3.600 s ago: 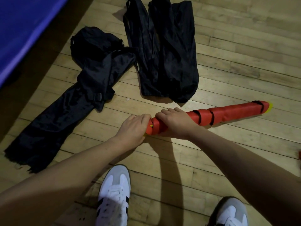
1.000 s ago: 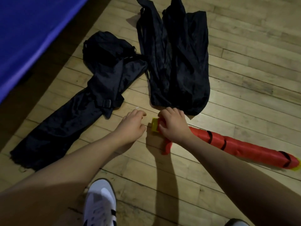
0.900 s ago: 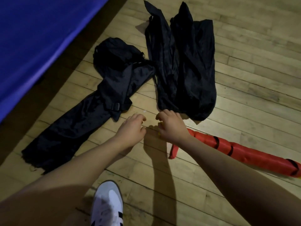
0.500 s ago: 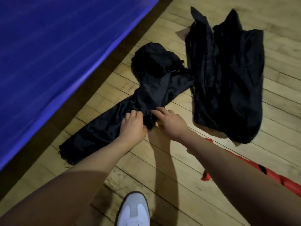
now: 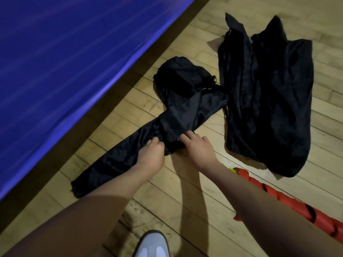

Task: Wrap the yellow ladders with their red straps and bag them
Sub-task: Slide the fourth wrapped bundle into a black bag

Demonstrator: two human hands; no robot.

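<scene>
A long black bag [image 5: 130, 154] lies crumpled on the wooden floor, running from lower left up to a bunched end. My left hand [image 5: 151, 154] is closed on its fabric near the middle. My right hand [image 5: 198, 149] rests on the same bag just to the right, fingers curled onto the cloth. The rolled yellow ladder wrapped in red strap [image 5: 278, 199] lies on the floor under my right forearm, with a yellow tip showing at its near end; most of it is hidden by the arm.
A second pile of black bags [image 5: 269, 93] lies to the right on the floor. A blue mat [image 5: 65, 62] fills the upper left, its edge running diagonally. My white shoe [image 5: 152, 245] is at the bottom edge.
Both hands let go of the red-wrapped ladder, which now lies on the floor, and moved up-left onto the long black bag. The view swung left toward the blue mat.
</scene>
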